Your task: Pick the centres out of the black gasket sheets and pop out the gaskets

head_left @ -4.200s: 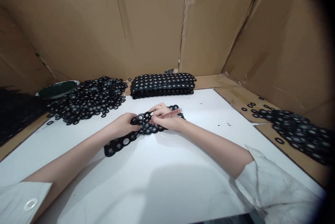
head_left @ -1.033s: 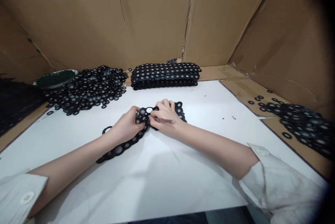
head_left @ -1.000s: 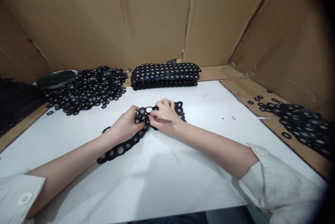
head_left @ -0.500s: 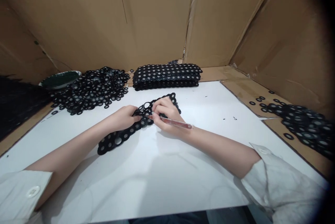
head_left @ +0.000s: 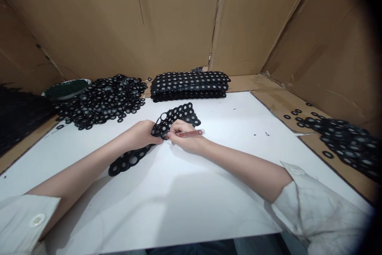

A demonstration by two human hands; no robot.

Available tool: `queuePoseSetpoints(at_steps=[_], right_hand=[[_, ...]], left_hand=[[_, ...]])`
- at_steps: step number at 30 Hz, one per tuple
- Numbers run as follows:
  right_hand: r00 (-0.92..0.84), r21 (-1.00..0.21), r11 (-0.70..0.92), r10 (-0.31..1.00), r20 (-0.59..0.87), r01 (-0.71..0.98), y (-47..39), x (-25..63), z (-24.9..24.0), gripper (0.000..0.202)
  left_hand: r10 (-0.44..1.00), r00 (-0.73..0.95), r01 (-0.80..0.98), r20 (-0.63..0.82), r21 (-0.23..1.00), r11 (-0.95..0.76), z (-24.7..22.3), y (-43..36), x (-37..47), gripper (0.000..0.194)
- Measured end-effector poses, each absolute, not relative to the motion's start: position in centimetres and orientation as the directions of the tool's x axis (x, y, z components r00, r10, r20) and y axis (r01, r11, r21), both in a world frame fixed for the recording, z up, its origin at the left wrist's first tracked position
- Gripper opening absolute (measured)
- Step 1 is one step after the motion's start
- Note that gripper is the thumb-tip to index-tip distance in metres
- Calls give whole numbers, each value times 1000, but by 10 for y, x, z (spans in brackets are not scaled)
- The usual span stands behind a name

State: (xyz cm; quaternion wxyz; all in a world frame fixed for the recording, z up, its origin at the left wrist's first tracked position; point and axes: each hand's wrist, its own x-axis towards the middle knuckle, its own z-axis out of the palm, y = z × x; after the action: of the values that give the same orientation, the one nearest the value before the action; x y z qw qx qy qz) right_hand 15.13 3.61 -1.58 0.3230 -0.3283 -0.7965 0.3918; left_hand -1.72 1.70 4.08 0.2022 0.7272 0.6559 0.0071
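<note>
Black ringed strip [head_left: 170, 121] slanted across the middle of the white tabletop [head_left: 191, 207], its far end beyond the hands. The left hand [head_left: 143, 132], nearly closed, pinched the strip's middle between thumb and fingers. The right hand [head_left: 184, 139], curled in, gripped a slim reddish tool [head_left: 193, 132], its tip indistinct.

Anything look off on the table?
Minor clutter: dark scraps litter the white board to the right of the right hand, and a few rings lie apart from the far-right pile.
</note>
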Motion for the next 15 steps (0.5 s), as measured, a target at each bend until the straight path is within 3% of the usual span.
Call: queuePoseSetpoints(at_steps=[4, 9, 15], right_hand=[[-570, -851, 458, 783, 249, 258, 38, 150, -19, 27], [-572, -878, 413, 792, 214, 243, 41, 151, -22, 29], [-592, -776, 556, 746, 306, 300, 40, 145, -23, 25]], left_hand=[[966, 104, 974, -238, 223, -50, 37, 18, -21, 32], [946, 123, 928, -300, 372, -2, 34, 21, -26, 25], [957, 94, 903, -275, 429, 35, 33, 12, -21, 27]])
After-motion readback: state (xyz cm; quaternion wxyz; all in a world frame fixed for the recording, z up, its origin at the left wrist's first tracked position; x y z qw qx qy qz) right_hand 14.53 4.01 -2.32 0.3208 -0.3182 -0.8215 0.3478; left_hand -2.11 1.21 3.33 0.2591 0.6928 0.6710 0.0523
